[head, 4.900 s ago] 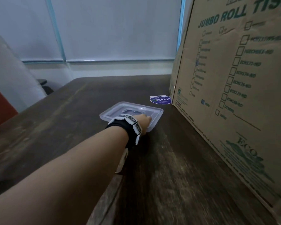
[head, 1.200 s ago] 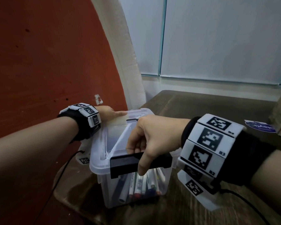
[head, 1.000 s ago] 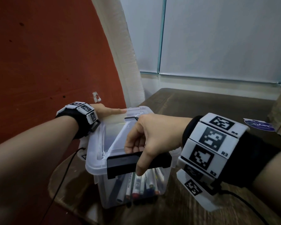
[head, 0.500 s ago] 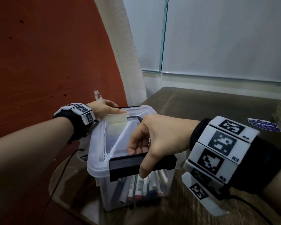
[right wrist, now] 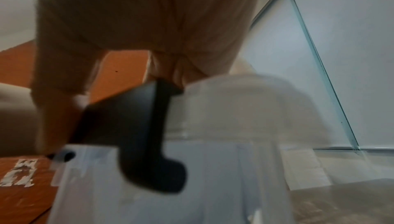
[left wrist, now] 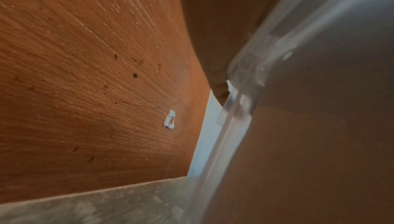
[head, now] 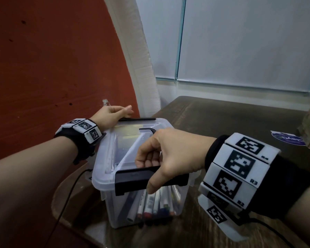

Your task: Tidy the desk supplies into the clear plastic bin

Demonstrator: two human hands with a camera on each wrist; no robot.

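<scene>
Dark wooden desk [head: 222, 119] against a red wall carries my clear plastic bin [head: 143, 208], markers [head: 150, 204] standing inside, lid [head: 125, 145] on. My right hand [head: 170, 158] pinches the near black latch [head: 131, 179], not visibly snapped down; my left hand [head: 111, 113], fingers relaxed, touches the far latch [head: 138, 119]. Judging so, only latching remains. Sticker [head: 287, 140] text unreadable; wristbands read R2, R3.

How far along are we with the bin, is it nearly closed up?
Markers are already inside the clear bin and the lid sits on top. In hand: the right hand pinches the near black latch, apparently snapping it down; the left hand rests at the far latch. Left: confirming both latches are locked.
</scene>
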